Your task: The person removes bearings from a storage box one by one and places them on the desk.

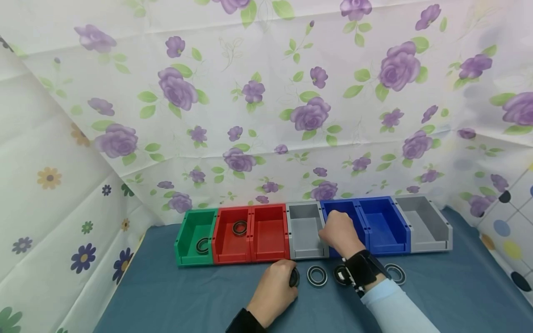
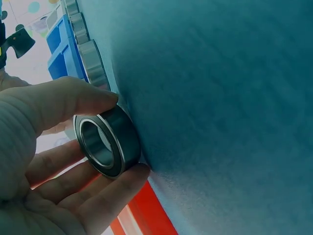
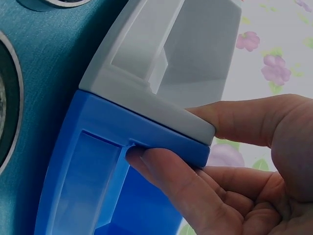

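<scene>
In my left hand (image 1: 272, 291) is a dark ball bearing (image 2: 128, 134) with a shiny metal inner ring, held on edge between thumb and fingertips close to the blue cloth, in front of the red bins. My right hand (image 1: 342, 233) pinches the adjoining side walls of a grey bin (image 3: 124, 83) and a blue bin (image 3: 102, 112). The right wrist view has the thumb on the grey side and a fingertip inside the blue bin. Both bins stand in a row, and no bearing shows between the right fingers.
Left in the row are a green bin (image 1: 194, 262) and two red bins (image 1: 269, 226), with one bearing (image 1: 234, 228) in the left red one and another in the green. A second blue bin (image 1: 381, 226) and grey bin (image 1: 420, 217) stand right. Several bearings (image 1: 309, 276) lie before the bins.
</scene>
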The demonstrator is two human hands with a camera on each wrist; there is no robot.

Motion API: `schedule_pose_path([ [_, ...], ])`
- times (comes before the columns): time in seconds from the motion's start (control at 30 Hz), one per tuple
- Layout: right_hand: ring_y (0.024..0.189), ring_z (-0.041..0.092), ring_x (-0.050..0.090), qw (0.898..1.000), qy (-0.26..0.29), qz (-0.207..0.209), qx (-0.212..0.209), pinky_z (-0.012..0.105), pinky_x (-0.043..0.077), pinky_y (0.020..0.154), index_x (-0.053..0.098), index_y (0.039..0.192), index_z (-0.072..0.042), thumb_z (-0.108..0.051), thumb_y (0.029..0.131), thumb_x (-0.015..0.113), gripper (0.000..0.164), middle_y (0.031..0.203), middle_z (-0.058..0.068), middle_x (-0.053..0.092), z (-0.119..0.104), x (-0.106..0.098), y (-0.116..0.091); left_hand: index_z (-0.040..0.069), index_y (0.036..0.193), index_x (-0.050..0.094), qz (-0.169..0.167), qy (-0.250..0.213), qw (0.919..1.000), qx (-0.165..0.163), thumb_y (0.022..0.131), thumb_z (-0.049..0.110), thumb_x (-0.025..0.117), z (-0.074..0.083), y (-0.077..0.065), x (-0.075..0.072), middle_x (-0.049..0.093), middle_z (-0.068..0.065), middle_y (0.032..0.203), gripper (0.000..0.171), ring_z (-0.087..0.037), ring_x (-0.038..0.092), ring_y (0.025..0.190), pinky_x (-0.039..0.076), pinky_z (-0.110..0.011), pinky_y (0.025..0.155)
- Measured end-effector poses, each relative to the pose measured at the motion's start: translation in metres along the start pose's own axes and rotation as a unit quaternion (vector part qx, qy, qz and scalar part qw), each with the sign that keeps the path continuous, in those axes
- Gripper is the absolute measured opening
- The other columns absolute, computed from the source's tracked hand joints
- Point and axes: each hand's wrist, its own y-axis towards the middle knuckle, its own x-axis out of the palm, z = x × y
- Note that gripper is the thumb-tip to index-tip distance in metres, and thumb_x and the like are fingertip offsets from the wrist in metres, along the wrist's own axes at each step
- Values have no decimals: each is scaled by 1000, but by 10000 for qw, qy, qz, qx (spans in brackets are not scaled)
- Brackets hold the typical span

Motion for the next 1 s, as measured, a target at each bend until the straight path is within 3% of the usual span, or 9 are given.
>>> schedule_pose_path([
  [0.33, 53, 19, 52, 10000, 3, 22, -36, 27, 41, 43, 59, 70, -6, -15, 77, 66, 13, 63, 6, 53, 0, 1, 1, 10, 109, 65, -143, 356, 9993, -19, 68, 15, 75, 0, -1, 0, 60, 1, 104, 43, -9, 56, 93, 48, -28, 74],
  [0.73, 52, 18, 52, 10000, 4, 22, -55, 27, 41, 42, 58, 67, -7, -16, 77, 65, 16, 61, 5, 53, 1, 2, 1, 9, 109, 65, -196, 373, 9991, -31, 70, 16, 75, -2, -2, 0, 60, 0, 102, 41, -9, 56, 91, 48, -27, 72],
  [0.9, 51, 18, 51, 10000, -7, 26, -95, 27, 41, 43, 57, 63, -8, -16, 77, 66, 18, 59, 5, 52, 1, 1, 0, 11, 109, 66, -74, 407, 9991, 33, 73, 21, 75, -2, -4, -5, 60, 1, 103, 38, -9, 56, 94, 48, -28, 75],
  [1.0, 51, 18, 51, 9999, -24, 57, -127, 27, 41, 43, 57, 63, -8, -16, 77, 66, 18, 59, 4, 52, 1, 1, 0, 13, 112, 65, 162, 328, 9993, 85, 76, 25, 74, -1, -4, -14, 60, 1, 107, 39, -10, 55, 98, 48, -31, 79],
])
